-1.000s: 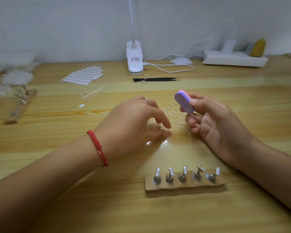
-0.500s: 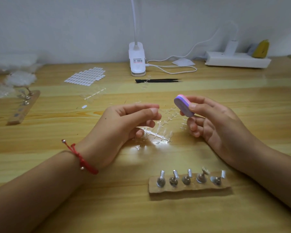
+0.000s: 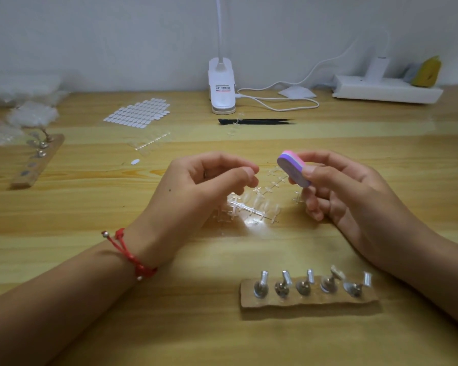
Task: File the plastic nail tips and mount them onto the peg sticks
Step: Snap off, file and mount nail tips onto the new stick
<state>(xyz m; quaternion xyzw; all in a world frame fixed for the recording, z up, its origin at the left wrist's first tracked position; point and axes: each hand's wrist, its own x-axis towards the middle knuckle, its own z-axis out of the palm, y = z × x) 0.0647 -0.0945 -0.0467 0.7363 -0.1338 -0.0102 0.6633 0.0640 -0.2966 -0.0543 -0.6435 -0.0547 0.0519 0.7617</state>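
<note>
My left hand (image 3: 196, 191) hovers above the table with thumb and forefinger pinched together on a small clear nail tip (image 3: 252, 172), which is hard to make out. My right hand (image 3: 354, 196) holds a pink and purple buffer block (image 3: 292, 169) between thumb and fingers, close to the left fingertips. Under both hands lies a clear sprue of nail tips (image 3: 251, 210). Near me a cardboard strip (image 3: 307, 302) carries several metal peg sticks (image 3: 304, 285); one of them bears a pale tip.
A clip lamp base (image 3: 221, 88) and its cable stand at the back, with black tweezers (image 3: 257, 121) in front. A sheet of adhesive tabs (image 3: 139, 113) lies back left, a second peg strip (image 3: 37, 161) and bags of tips (image 3: 29, 114) far left, and a power strip (image 3: 386, 89) back right.
My left hand has lifted off the sprue and turned palm inward, its thumb and forefinger now pinched together near the buffer block. The right hand has stayed about where it was.
</note>
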